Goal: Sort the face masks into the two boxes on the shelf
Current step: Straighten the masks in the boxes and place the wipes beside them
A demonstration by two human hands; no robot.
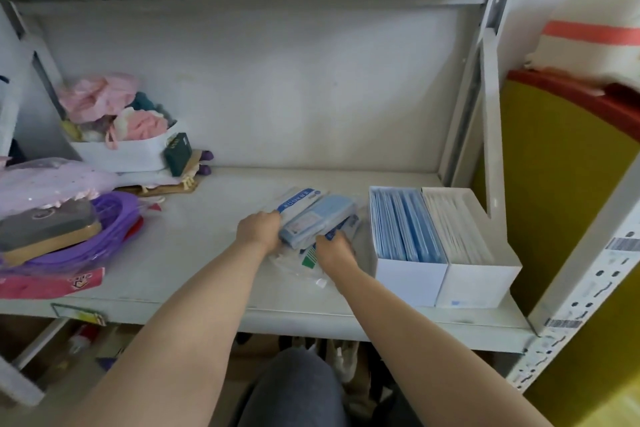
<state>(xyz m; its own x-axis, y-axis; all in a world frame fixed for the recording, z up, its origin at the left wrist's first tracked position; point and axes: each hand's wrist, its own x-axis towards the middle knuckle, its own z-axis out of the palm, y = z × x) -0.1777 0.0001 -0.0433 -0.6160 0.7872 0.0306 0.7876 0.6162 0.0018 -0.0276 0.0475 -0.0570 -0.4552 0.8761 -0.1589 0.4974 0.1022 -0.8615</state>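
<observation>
Two white cardboard boxes (408,282) already look nearly full; left hand (259,227) and right hand (334,250) both grip the remaining loose pile of plastic-wrapped face masks (313,215).

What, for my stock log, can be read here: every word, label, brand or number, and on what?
None reads clearly.
Plastic-wrapped mask packets with blue bands: white print, blurred.
Pink flat packet: logo, blurred.
Barcode stickers on the grey shelf upright: too small.
Small dark green box: gold mark, unreadable.
</observation>
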